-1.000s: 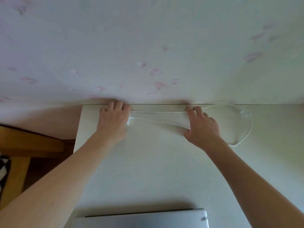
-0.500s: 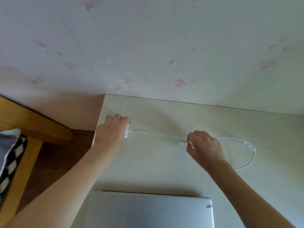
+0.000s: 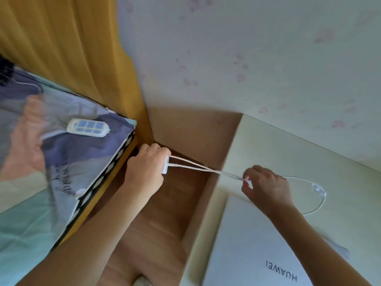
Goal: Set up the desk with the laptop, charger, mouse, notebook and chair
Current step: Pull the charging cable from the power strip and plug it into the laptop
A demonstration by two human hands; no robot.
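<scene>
Left hand (image 3: 147, 170) closed around the white charger brick (image 3: 165, 167), held in the air over the wooden floor (image 3: 156, 223) in the gap between bed and desk. Two runs of white cable (image 3: 191, 166) stretch taut from the brick rightward to the right hand (image 3: 266, 186), whose fingertips are pinched together on the cable over the left edge of the desk (image 3: 340, 172). Beyond that hand the cable curves in a loose loop (image 3: 317, 203) lying on the desk top, with a small connector piece on it (blurry, can't tell which kind). Closed silver laptop (image 3: 247, 244) lies flat on the desk near the right forearm, lid logo upside down to the camera. On the left, bed with a patterned cover (image 3: 41, 162); a white power strip (image 3: 88, 127) rests on it, well apart from the left hand. Yellow curtain (image 3: 72, 48) far left, pale floral wallpaper (image 3: 247, 58) behind the desk. Mouse, notebook, chair not in view.
</scene>
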